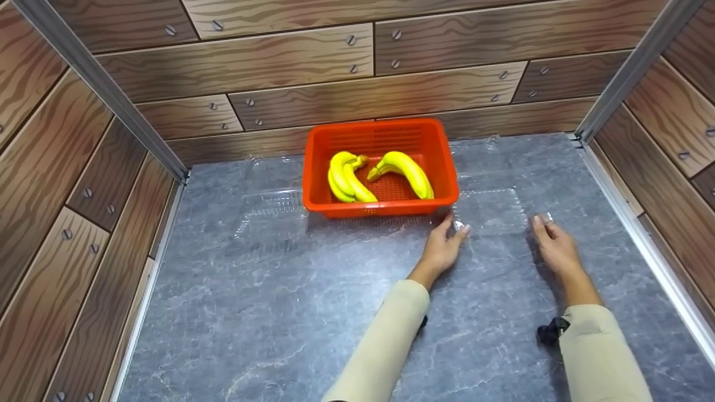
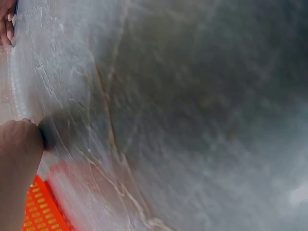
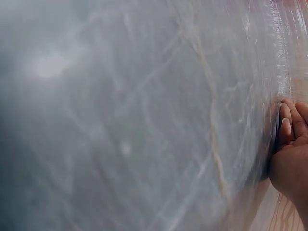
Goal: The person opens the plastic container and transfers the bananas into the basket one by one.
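Observation:
A clear plastic container (image 1: 491,209) lies on the grey marbled surface, right of the red basket. At its near left corner, my left hand (image 1: 441,248) pinches the plastic edge between thumb and fingers, close beside the basket. My right hand (image 1: 558,248) holds the near right edge, its thumb and fingers bent. In the right wrist view the fingers (image 3: 287,122) meet the transparent wall. The red basket (image 1: 380,206) holds two bunches of yellow bananas, a left bunch (image 1: 341,178) and a right bunch (image 1: 410,170). The container's outline is faint, and some fingertips are hidden.
Another clear plastic container (image 1: 271,209) lies left of the basket. Wood-patterned walls (image 1: 301,103) enclose the back and both sides, with metal strips (image 1: 642,240) along the edges. The marbled surface (image 1: 268,312) extends in front.

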Available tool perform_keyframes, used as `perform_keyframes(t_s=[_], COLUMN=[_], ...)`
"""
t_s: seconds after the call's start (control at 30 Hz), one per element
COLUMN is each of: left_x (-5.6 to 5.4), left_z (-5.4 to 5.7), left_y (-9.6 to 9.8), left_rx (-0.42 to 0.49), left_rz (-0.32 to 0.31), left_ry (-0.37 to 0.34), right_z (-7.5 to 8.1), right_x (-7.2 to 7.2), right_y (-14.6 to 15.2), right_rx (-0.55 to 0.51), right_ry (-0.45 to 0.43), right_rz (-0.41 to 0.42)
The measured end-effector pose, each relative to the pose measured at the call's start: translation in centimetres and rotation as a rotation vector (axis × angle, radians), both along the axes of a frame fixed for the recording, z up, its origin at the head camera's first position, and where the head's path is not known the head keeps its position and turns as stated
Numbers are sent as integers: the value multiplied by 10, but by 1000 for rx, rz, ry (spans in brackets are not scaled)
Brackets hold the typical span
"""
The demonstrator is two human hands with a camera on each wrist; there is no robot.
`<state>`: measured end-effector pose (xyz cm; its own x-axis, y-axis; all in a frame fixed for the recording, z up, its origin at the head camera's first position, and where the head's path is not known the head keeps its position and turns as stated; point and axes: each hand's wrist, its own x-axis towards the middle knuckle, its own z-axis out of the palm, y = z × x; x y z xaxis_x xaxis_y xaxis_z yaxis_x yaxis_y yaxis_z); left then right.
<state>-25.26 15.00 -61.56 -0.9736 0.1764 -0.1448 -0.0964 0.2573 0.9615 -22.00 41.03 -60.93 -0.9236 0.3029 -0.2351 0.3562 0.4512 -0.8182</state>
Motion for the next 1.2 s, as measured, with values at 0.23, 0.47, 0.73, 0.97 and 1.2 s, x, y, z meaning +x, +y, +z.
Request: perform_keyframes(t_s=[0.23, 0.47, 0.73, 0.97, 1.2], left_x=[1, -1, -1, -2, -2], left_z=[0, -1, -1, 1, 0], left_y=[0, 0, 1, 0, -1], left_rx=[3, 8, 6, 147, 299], left_rz=[-7, -4, -4, 8, 23], left_ry=[5, 46, 22, -77, -125], right_z=[-1, 0, -1, 0, 2], right_x=[0, -3, 0, 3, 3], right_y=[3, 4, 9, 9, 7], right_rx=[4, 23, 23, 54, 42], right_ry=[-3, -5, -16, -20, -26], right_rz=[14, 38, 63, 90, 81])
